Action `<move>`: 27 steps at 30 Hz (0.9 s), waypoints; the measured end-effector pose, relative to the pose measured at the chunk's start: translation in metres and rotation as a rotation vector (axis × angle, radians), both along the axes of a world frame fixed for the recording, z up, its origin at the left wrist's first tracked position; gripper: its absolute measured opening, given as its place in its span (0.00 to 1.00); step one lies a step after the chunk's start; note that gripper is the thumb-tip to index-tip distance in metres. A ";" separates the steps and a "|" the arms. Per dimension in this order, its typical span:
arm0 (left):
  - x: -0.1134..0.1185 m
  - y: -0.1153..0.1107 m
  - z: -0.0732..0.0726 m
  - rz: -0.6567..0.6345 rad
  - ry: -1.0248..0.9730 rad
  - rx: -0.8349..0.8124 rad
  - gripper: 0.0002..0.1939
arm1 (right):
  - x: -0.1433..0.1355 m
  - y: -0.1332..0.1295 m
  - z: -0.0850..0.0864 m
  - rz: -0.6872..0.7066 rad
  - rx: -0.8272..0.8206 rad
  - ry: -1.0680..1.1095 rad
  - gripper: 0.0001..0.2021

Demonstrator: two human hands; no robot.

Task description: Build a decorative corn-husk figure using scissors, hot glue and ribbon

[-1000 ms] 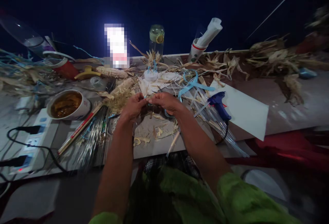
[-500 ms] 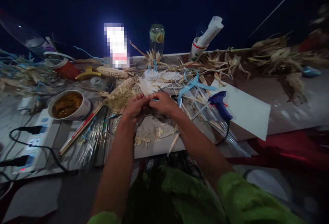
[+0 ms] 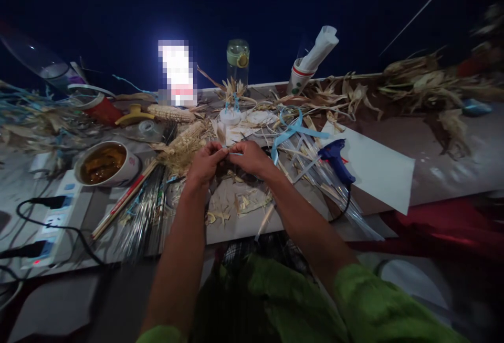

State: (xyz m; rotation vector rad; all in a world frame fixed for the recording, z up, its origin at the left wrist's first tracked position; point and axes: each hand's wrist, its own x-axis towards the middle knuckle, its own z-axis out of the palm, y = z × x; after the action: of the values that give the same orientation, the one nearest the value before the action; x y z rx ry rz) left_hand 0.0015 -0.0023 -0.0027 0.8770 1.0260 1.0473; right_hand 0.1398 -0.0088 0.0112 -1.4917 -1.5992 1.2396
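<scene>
My left hand (image 3: 205, 163) is closed in a pinch, its fingertips meeting those of my right hand (image 3: 251, 158) over the middle of the table. A small pale piece of husk (image 3: 221, 135) rises from between the fingers of my left hand. In my right hand, also closed, is something thin and partly hidden, with a bit of light blue at the fingers. Just beyond the hands stands a white round base (image 3: 230, 116) with a small husk figure (image 3: 233, 93) on it. Cut husk scraps (image 3: 246, 201) lie below my hands.
At left are a bowl of brown liquid (image 3: 103, 163), a power strip (image 3: 55, 222), clear sticks (image 3: 144, 217) and corn cobs (image 3: 171, 113). To the right lie blue ribbon (image 3: 289, 132), a blue glue gun (image 3: 337, 160) and white card (image 3: 380, 167). A bottle (image 3: 238, 59) stands behind.
The pale husk piece at my left fingers has turned and looks narrower and darker. My hands stay together in nearly the same place, and the view has shifted slightly.
</scene>
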 end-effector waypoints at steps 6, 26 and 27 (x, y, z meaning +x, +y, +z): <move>0.004 -0.001 0.003 0.078 -0.006 -0.002 0.16 | -0.001 -0.002 0.003 -0.023 0.017 -0.025 0.10; -0.002 0.001 -0.002 0.005 0.097 0.110 0.12 | 0.004 0.004 -0.009 -0.005 -0.031 0.087 0.10; -0.002 0.001 -0.001 0.002 0.087 0.114 0.13 | 0.004 0.003 -0.007 0.002 -0.070 0.142 0.11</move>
State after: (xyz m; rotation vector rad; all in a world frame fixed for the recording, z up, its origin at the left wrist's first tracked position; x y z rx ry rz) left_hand -0.0003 -0.0016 -0.0039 1.0221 1.0477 1.0859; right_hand 0.1437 -0.0054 0.0038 -1.4107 -1.4791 1.3835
